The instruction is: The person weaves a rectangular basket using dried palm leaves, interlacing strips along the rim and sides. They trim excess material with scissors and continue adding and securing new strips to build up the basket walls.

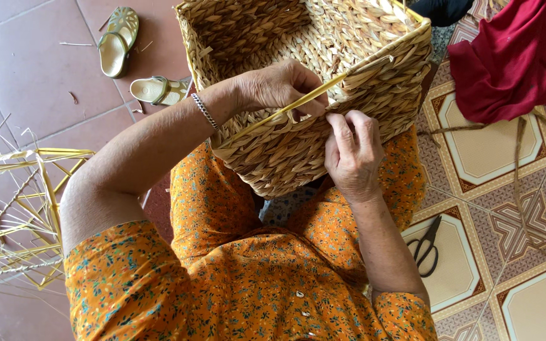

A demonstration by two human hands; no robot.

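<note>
we see the woven basket [323, 82] resting on the lap, the left hand [282, 85] pinching a yellow strip [298, 104] (laid slantwise across its wall), the right hand [352, 155] gripping the basket's weave just below; scissors [428, 246] lie on the tiled floor [526, 290].

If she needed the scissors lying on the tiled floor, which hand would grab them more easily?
Probably the right hand. The scissors lie on the floor beside her right forearm, while the left hand grips the yellow strip against the woven basket.
</note>
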